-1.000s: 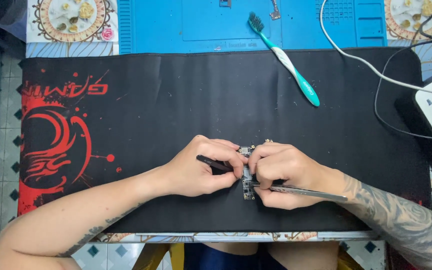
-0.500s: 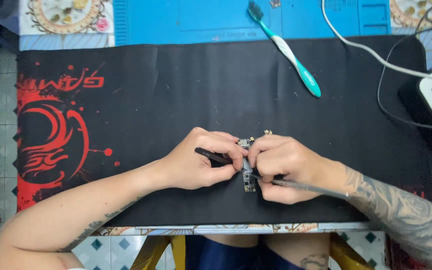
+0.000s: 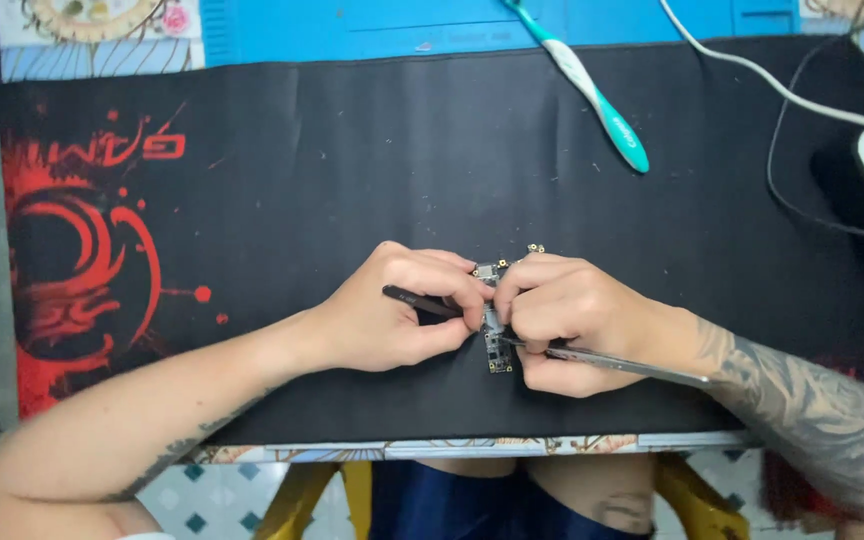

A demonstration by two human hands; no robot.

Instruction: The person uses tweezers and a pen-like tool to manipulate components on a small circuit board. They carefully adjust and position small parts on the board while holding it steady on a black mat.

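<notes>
Black and wide, the desk mat (image 3: 352, 150) covers most of the table, with a red swirling design (image 3: 82, 270) printed at its left end and a blue work mat (image 3: 422, 20) lying beyond its far edge. Both of the person's hands meet near the front middle of the black mat, knuckles almost touching.

Between them sits a small circuit board (image 3: 495, 345) — narrow, standing lengthwise away from the person, mostly covered by fingers, with only its near end and a bit of its far end showing. The left hand (image 3: 402, 310) is curled closed, pinching a dark slim tool (image 3: 420, 300) whose free end points out to the left across the back of the fingers. The right hand (image 3: 567, 320) is likewise closed around silver tweezers (image 3: 622, 365); their long handle lies out to the right along the tattooed forearm, and the tips run in under the fingers to the board.

Just past the right knuckles a tiny brass-coloured part (image 3: 535, 248) lies loose on the mat. Farther off, a teal and white toothbrush (image 3: 592, 95) lies diagonally across the mat's far edge, and white and black cables (image 3: 782, 130) trail in the right corner.
</notes>
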